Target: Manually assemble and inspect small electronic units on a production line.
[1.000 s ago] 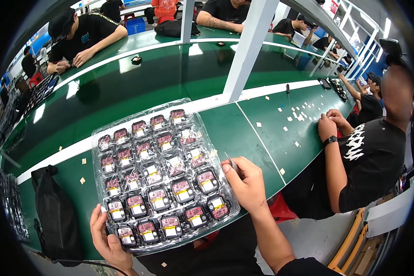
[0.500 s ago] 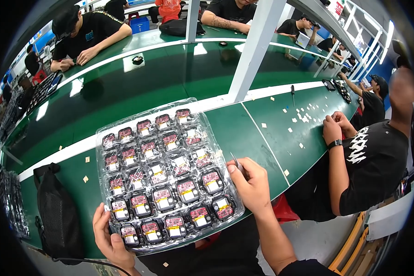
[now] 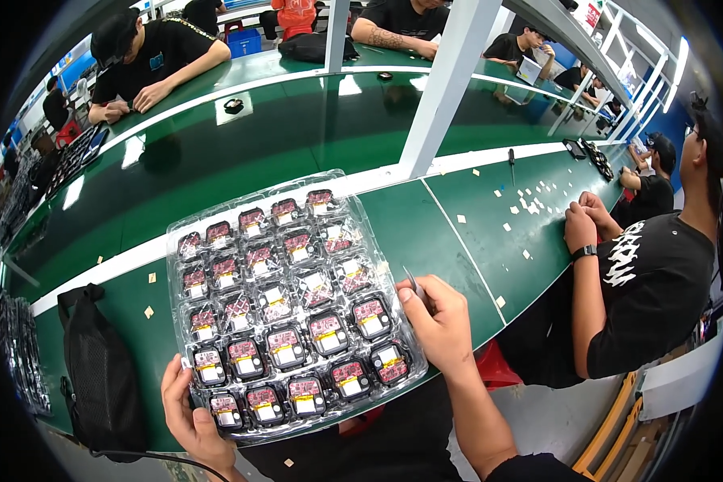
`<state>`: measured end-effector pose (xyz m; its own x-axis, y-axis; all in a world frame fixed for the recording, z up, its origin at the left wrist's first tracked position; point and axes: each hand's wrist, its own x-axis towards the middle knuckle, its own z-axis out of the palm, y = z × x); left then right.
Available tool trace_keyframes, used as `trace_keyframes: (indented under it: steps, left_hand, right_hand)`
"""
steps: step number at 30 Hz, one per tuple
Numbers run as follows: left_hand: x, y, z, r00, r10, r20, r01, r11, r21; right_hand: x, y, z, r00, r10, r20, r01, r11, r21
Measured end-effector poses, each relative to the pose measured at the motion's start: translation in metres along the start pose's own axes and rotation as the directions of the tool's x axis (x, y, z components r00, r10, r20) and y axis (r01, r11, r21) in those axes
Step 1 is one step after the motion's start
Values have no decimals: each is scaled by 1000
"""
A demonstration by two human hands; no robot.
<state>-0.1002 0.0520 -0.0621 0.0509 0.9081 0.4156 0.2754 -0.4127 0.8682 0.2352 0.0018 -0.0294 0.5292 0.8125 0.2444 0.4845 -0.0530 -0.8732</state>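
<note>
Along the near edge of a green bench (image 3: 394, 233), the left hand (image 3: 193, 427) curves at the near left corner of a clear plastic tray (image 3: 347, 202), thumb apart from the fingers; I cannot tell whether it pinches the rim. The right hand (image 3: 443, 323) pinches a pointed metal tool (image 3: 413, 282) between thumb and forefinger, just beside the tray's right edge, its tip aimed forward and slightly left.

So the tray lies between the two hands and reaches away beyond them. Its longer side seems to run near to far, the far end leaning left. The left hand is nearer its close corner, the right hand its right side. Five rows of five black-cased modules (image 3: 305, 396) fill it, with reddish boards and white patches; any marks on them are too small to read.

Left of the tray rests a black bag (image 3: 96, 369). To the right, beyond a seam, pale chips (image 3: 533, 207) lie scattered near a co-worker whose black shirt (image 3: 655, 277) bears bold white lettering. Farther off, past a white post (image 3: 442, 100), more people sit across the line, and a red-and-white sign (image 3: 591, 16) hangs, illegible.
</note>
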Motion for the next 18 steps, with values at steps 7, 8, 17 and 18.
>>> trace_keyframes:
  steps: [7, 8, 17, 18]
  left_hand:
    - [2, 1, 3, 1000, 17, -5, -16, 1000, 18]
    - [3, -1, 3, 1000, 16, -4, -16, 1000, 15]
    - [5, 3, 3, 1000, 7, -9, -6, 1000, 8]
    - [3, 3, 1, 1000, 3, -7, -3, 1000, 10]
  right_hand:
    - [2, 1, -1, 1000, -13, -16, 13, 1000, -7]
    - [5, 0, 0, 1000, -16, -19, 16, 1000, -6]
    - [4, 0, 1, 1000, -6, -13, 6, 1000, 6]
    - [3, 1, 0, 1000, -7, -19, 7, 1000, 5]
